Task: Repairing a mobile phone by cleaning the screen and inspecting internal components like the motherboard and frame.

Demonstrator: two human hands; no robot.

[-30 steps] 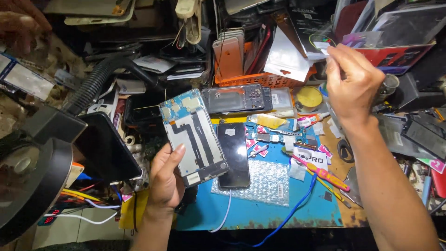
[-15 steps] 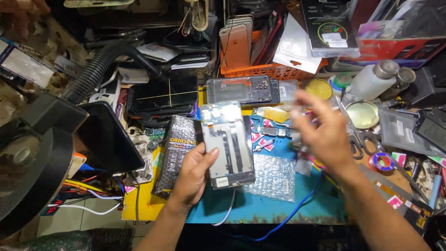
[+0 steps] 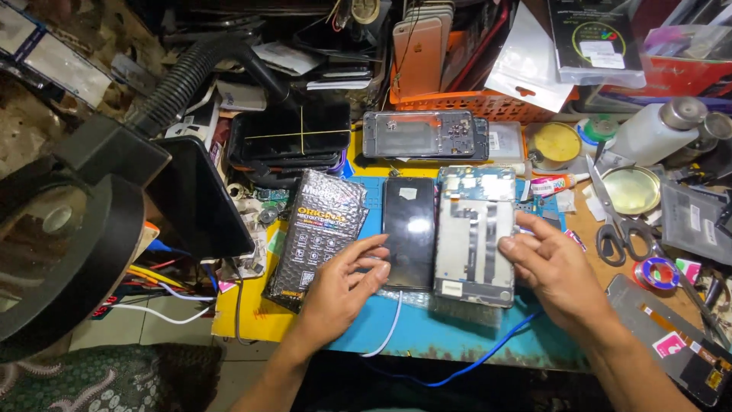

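While your right hand (image 3: pixel 553 263) rests loose-fingered against the phone frame (image 3: pixel 474 235) lying on the blue mat (image 3: pixel 427 336), your left hand (image 3: pixel 343 284), grip released, touches the black screen (image 3: pixel 409 231) beside it. Crowded tools on the surface could scratch that glass if you slide it.

A glossy black phone screen (image 3: pixel 409 230) lies beside a silver-grey phone frame (image 3: pixel 474 236) with a blue top edge, on a blue work mat (image 3: pixel 427 336). A black bubble-wrap pouch (image 3: pixel 316 233) carries orange lettering; behind stands an orange basket (image 3: pixel 457 103), and a blue cable (image 3: pixel 488 355) trails off.
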